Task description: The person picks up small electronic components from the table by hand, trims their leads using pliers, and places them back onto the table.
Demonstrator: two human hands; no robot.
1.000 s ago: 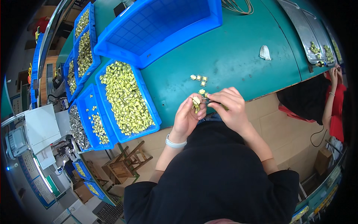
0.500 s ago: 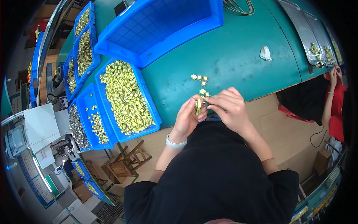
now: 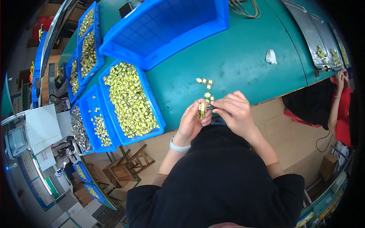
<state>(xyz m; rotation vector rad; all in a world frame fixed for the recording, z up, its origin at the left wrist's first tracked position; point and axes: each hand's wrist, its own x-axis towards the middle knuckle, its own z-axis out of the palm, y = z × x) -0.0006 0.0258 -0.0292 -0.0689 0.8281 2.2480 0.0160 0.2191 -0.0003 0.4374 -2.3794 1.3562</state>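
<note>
Close to the table's front edge, my left hand (image 3: 189, 122) is closed round small yellow transformer-like parts (image 3: 201, 107), which stick up between thumb and fingers. My right hand (image 3: 236, 113) pinches a small dark, thin-tipped tool (image 3: 211, 107), its tip at the held parts. The fingers hide most of the tool, so its kind is unclear. Just beyond my fingertips lie a few loose yellow parts (image 3: 208, 95) with metal pins. A second small cluster of the same parts (image 3: 204, 81) sits slightly farther off on the green table (image 3: 235, 57).
A blue bin (image 3: 161, 125) full of yellow parts stands on the left, beside smaller blue trays (image 3: 116, 142). Behind it a large blue crate (image 3: 167, 34) is tipped on its side. A white crumpled piece (image 3: 270, 57) lies right. Another person's arm (image 3: 334, 110) is at far right.
My hands stay in nearly the same place, the tool tip still against the held parts. The held part has turned slightly. The whole view has shifted a little.
</note>
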